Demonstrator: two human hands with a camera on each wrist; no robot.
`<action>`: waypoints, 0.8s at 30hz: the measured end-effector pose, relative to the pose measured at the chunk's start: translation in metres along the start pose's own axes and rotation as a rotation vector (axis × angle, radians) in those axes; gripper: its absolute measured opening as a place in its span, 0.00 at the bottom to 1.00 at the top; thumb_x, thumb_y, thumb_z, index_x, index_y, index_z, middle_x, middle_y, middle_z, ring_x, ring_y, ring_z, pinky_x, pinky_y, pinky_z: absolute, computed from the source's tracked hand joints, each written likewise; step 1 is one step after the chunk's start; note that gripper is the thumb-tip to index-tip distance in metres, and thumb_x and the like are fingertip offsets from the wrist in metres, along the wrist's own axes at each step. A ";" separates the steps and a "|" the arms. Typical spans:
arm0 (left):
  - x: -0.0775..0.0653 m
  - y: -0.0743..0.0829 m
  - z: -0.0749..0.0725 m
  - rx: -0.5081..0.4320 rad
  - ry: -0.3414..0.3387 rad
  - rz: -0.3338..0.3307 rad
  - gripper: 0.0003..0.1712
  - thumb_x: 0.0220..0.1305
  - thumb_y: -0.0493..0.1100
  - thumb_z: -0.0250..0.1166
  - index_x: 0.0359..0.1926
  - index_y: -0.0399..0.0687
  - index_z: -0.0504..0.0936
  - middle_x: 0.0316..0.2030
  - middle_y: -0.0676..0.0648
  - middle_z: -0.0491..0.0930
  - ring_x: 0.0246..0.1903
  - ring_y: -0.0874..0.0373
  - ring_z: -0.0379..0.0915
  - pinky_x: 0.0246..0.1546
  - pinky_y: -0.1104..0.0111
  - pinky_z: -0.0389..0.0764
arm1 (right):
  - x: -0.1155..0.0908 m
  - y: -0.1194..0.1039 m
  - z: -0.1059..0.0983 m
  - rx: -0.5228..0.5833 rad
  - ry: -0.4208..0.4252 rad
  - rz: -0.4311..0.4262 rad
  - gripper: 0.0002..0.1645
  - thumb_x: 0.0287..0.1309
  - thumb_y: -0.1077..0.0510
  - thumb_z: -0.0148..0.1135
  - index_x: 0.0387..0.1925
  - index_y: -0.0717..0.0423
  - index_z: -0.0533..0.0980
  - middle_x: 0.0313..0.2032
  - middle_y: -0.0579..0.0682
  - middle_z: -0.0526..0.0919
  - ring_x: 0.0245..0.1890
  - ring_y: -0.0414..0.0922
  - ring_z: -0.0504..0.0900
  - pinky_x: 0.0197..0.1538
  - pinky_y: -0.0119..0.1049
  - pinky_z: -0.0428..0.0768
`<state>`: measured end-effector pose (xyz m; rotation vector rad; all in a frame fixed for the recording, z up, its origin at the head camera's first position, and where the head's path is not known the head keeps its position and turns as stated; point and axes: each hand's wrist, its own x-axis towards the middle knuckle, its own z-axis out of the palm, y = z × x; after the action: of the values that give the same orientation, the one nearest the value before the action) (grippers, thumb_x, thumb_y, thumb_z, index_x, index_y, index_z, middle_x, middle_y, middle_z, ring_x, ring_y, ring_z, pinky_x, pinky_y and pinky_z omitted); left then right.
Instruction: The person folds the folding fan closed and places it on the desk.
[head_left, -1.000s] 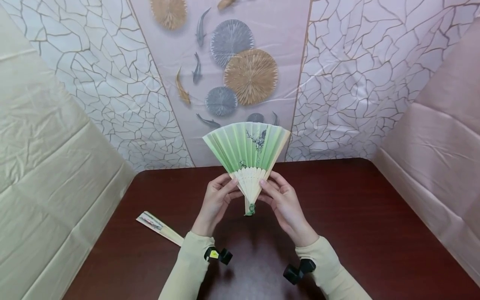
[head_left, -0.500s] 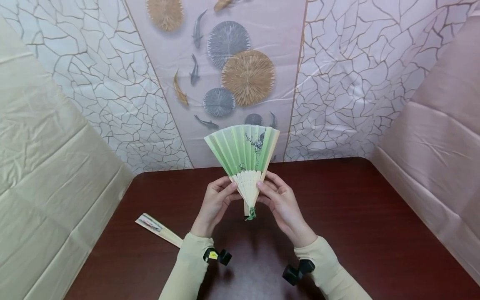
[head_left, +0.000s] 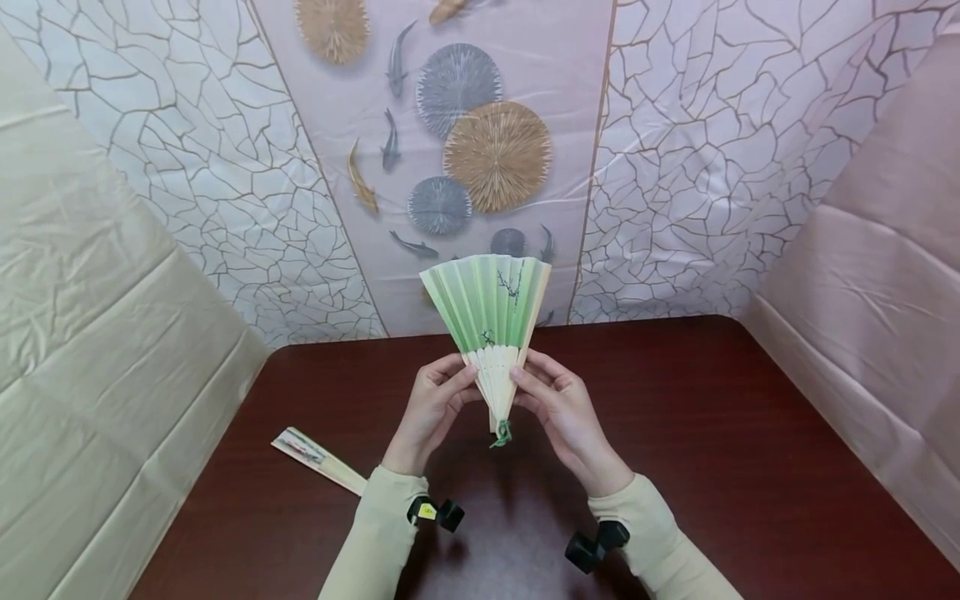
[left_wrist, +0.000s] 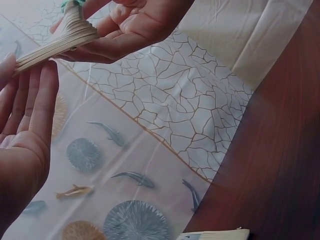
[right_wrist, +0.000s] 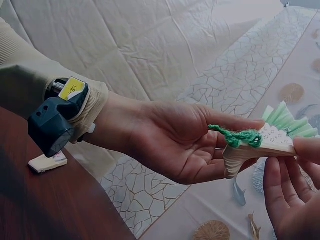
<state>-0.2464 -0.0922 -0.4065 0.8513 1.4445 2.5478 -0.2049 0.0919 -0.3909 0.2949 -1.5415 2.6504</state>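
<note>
A green folding fan (head_left: 486,304) with pale slats and a dark branch print is held partly spread above the table in the head view. My left hand (head_left: 431,408) pinches its left slats between thumb and fingers. My right hand (head_left: 564,417) pinches the right edge the same way. From the pivot end hangs a green cord (right_wrist: 245,137), knotted, in the right wrist view. In the left wrist view the stacked slat ends (left_wrist: 75,35) show between both hands. A second folding fan (head_left: 321,460), folded, lies on the table beside my left forearm, which hides its lower end.
The dark red-brown table (head_left: 712,433) extends on both sides of my arms. Behind it hangs a patterned cloth (head_left: 495,50) with fish and round motifs. Plain beige cloth (head_left: 97,333) slopes up along the left side, and similar cloth (head_left: 862,292) along the right.
The fan has narrowed, its right edge swinging inward first and then its left. It sits slightly lower, and my right fingertips have shifted a little left. The folded fan stays where it was.
</note>
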 end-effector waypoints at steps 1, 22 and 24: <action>0.000 0.000 0.000 -0.002 0.000 0.000 0.17 0.71 0.29 0.57 0.45 0.50 0.89 0.40 0.49 0.86 0.40 0.60 0.83 0.40 0.66 0.86 | 0.000 0.000 0.000 0.004 -0.003 0.002 0.16 0.67 0.70 0.58 0.54 0.57 0.79 0.44 0.48 0.87 0.39 0.41 0.85 0.42 0.34 0.85; -0.001 -0.002 -0.005 -0.066 -0.083 -0.018 0.18 0.73 0.30 0.54 0.50 0.48 0.87 0.44 0.48 0.85 0.43 0.59 0.82 0.44 0.65 0.85 | -0.003 0.000 0.001 -0.018 -0.062 0.016 0.19 0.67 0.71 0.57 0.47 0.46 0.83 0.43 0.47 0.86 0.42 0.41 0.83 0.49 0.36 0.84; 0.000 -0.002 -0.004 -0.063 -0.086 -0.021 0.17 0.72 0.30 0.54 0.49 0.47 0.87 0.44 0.48 0.85 0.43 0.59 0.82 0.44 0.65 0.85 | -0.003 -0.002 0.000 -0.023 -0.071 0.014 0.19 0.67 0.71 0.57 0.47 0.46 0.83 0.43 0.47 0.86 0.43 0.41 0.83 0.50 0.37 0.84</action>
<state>-0.2487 -0.0947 -0.4098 0.9183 1.3347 2.4939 -0.2018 0.0925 -0.3900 0.3826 -1.5996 2.6584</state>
